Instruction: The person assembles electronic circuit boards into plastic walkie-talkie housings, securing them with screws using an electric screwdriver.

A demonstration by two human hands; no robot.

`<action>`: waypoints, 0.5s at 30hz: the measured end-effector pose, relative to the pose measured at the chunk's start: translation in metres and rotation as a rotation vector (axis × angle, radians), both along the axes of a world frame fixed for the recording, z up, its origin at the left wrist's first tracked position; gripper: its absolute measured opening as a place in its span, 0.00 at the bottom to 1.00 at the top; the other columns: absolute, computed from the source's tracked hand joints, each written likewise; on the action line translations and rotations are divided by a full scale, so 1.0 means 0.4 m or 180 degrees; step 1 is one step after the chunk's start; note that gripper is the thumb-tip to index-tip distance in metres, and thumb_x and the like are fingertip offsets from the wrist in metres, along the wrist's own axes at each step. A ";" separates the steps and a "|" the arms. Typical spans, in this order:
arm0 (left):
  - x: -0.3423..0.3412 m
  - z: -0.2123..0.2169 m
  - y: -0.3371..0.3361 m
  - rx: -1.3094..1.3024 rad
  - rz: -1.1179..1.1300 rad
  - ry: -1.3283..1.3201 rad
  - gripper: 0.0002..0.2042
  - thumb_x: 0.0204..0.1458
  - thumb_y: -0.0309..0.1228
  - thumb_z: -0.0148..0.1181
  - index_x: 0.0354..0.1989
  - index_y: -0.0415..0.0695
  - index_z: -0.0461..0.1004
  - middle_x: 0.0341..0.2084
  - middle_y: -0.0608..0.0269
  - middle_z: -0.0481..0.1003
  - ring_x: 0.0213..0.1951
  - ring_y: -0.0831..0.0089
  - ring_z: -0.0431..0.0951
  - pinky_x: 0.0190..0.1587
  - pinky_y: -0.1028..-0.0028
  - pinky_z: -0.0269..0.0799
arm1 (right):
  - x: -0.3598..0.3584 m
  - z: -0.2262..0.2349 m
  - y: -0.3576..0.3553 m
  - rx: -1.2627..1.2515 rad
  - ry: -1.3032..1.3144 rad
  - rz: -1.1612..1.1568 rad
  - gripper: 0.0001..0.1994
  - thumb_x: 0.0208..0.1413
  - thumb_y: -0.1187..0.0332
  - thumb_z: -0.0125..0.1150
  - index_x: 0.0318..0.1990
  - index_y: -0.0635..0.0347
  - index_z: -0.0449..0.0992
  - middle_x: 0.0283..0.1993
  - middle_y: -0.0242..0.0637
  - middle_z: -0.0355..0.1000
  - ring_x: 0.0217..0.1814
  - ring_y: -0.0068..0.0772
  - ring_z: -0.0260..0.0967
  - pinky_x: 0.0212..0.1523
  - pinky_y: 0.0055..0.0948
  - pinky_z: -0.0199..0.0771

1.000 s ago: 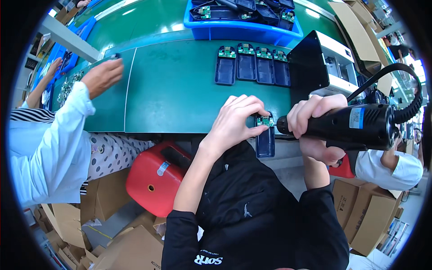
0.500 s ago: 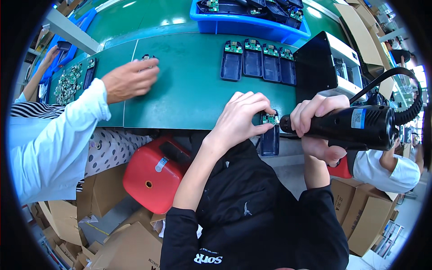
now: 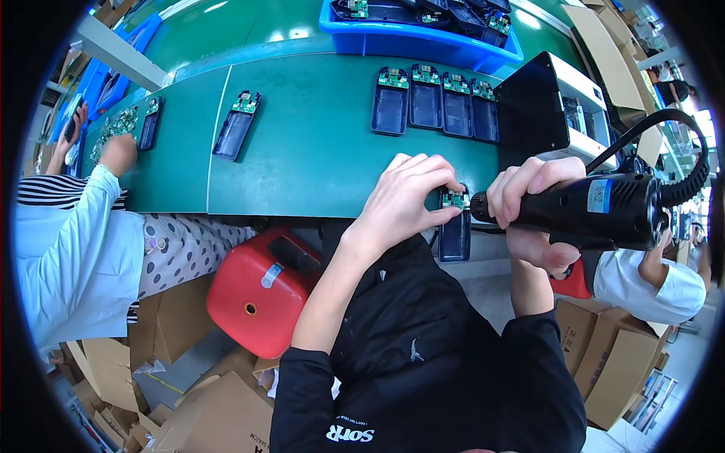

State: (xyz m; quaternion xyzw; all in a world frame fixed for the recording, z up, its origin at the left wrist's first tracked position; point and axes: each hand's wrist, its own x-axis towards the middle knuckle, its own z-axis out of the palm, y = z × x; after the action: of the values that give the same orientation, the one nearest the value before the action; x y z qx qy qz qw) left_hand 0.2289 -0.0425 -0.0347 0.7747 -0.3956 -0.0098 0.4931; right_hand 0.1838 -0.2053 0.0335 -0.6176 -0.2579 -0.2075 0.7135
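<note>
At the table's near edge, my left hand (image 3: 404,198) pinches a dark blue plastic casing (image 3: 454,240) by its top end, where a small green circuit board (image 3: 458,200) sits. Thumb and forefinger are on either side of the board. My right hand (image 3: 538,185) is wrapped round a black electric screwdriver (image 3: 623,215), held sideways with its nose pointing left at the board. The tip is too small to make out, so I cannot tell whether it touches a screw. A coiled black cable (image 3: 691,192) runs from the screwdriver's rear.
Several casings with boards (image 3: 427,102) lie in a row beyond my hands, below a blue bin (image 3: 423,41) of more. A black-and-white machine (image 3: 536,106) stands right. Another casing (image 3: 236,128) lies left. A co-worker's hand (image 3: 118,155) is at a board pile (image 3: 113,128). A red stool (image 3: 253,302) stands below.
The co-worker's hand has drawn back left from the casing on the table to the board pile, leaving that casing in full view. My hands and the screwdriver have hardly moved.
</note>
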 end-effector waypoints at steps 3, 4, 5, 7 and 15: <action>0.001 -0.004 -0.001 0.0009 0.0011 -0.0016 0.14 0.38 0.28 0.73 0.35 0.47 0.77 0.35 0.69 0.75 0.41 0.69 0.75 0.45 0.70 0.64 | 0.006 -0.009 -0.004 -0.0187 -0.0140 -0.0042 0.40 0.49 0.26 0.55 0.43 0.58 0.58 0.23 0.31 0.62 0.17 0.21 0.60 0.19 0.20 0.65; 0.002 -0.007 -0.003 -0.0035 0.0003 -0.0010 0.14 0.38 0.28 0.73 0.35 0.47 0.77 0.35 0.69 0.75 0.41 0.69 0.75 0.45 0.70 0.64 | 0.006 -0.010 -0.003 -0.0182 -0.0134 -0.0039 0.40 0.49 0.26 0.55 0.43 0.58 0.58 0.23 0.31 0.62 0.17 0.21 0.60 0.19 0.20 0.65; 0.002 -0.009 -0.005 -0.0078 -0.0004 -0.0004 0.14 0.38 0.28 0.73 0.35 0.47 0.77 0.35 0.69 0.75 0.41 0.68 0.75 0.45 0.70 0.64 | 0.005 -0.012 -0.002 -0.0167 -0.0114 -0.0061 0.40 0.49 0.26 0.55 0.42 0.58 0.58 0.23 0.31 0.62 0.17 0.21 0.60 0.19 0.20 0.65; 0.001 -0.010 -0.004 -0.0114 -0.0010 0.0006 0.14 0.38 0.28 0.73 0.35 0.47 0.77 0.35 0.68 0.74 0.41 0.68 0.75 0.45 0.70 0.64 | 0.003 -0.015 0.000 -0.0136 -0.0077 -0.0104 0.39 0.49 0.26 0.54 0.42 0.58 0.58 0.22 0.31 0.61 0.17 0.21 0.59 0.19 0.20 0.64; -0.006 0.012 -0.001 0.0153 -0.0036 0.0423 0.14 0.40 0.28 0.73 0.37 0.47 0.77 0.37 0.69 0.75 0.40 0.68 0.75 0.44 0.71 0.66 | -0.003 -0.020 0.001 -0.0009 0.0213 -0.0308 0.39 0.50 0.26 0.54 0.40 0.58 0.58 0.21 0.30 0.60 0.17 0.20 0.58 0.17 0.20 0.63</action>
State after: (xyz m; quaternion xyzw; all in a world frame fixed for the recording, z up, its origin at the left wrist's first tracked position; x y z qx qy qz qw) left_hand 0.2265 -0.0428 -0.0299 0.7817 -0.3661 -0.0734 0.4995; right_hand 0.1825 -0.2049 0.0254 -0.6369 -0.2039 -0.2206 0.7100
